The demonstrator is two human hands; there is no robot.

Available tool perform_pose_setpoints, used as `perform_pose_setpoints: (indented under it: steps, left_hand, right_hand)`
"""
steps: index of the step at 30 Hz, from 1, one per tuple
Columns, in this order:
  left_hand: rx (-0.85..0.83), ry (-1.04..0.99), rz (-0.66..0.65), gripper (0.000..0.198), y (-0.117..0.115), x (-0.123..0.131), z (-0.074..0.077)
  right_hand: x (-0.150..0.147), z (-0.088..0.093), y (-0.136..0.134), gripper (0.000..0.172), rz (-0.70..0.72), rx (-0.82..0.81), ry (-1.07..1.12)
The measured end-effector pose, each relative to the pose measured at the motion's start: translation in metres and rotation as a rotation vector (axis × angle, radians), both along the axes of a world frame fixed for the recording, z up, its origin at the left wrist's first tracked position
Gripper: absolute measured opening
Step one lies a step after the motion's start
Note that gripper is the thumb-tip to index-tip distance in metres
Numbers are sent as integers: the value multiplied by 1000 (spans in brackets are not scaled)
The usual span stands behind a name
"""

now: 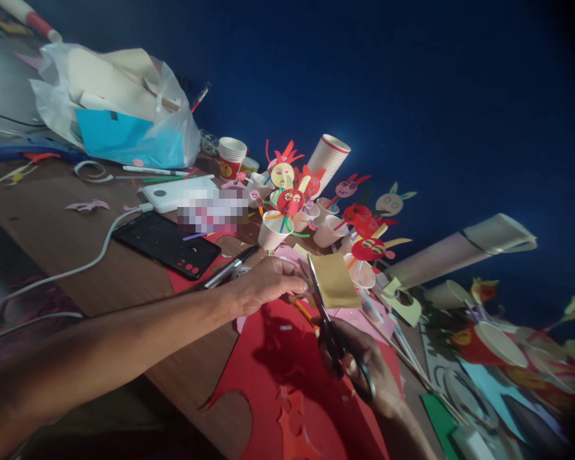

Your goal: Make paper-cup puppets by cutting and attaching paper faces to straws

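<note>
My left hand (271, 284) is closed in a pinch at the left edge of a yellow-tan piece of paper (335, 281). In my right hand (368, 364) is a pair of black-handled scissors (333, 338), fingers and thumb through the loops. Its blades point up and lie at the paper's left side, close to my left fingertips; whether they cut into the paper I cannot tell. Beneath both hands lies a large red sheet (268, 358) with a curved cut-out, and orange-red scraps (294, 425) rest on it.
White paper cups (275, 231) with paper-face figures stand behind my hands. To the left are a black phone (167, 246), a marker (230, 268) and a white power bank (182, 191) with a cable. A plastic bag of paper (124, 108) sits farther back; a rolled sheet (455, 252) lies right.
</note>
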State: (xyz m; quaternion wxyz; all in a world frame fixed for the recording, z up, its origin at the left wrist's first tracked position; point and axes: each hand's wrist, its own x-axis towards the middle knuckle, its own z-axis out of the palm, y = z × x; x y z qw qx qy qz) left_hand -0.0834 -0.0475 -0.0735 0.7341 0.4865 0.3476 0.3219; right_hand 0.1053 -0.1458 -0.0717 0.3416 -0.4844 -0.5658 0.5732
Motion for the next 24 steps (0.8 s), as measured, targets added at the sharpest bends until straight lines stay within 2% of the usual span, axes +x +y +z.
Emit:
perform_pose_setpoints:
  steps: [8,18,24]
  left_hand:
    - [-20,10,-69,8,4,-2,1]
    - [-41,44,-85,6,3,-1,2]
    - [-13,81,-94,8,0,0,0]
  right_hand:
    - [9,-4,-2,64,20,-28,22]
    - [19,-4,-4,68,36,-77,-5]
    - [24,3,-4,68,20,-133,-117]
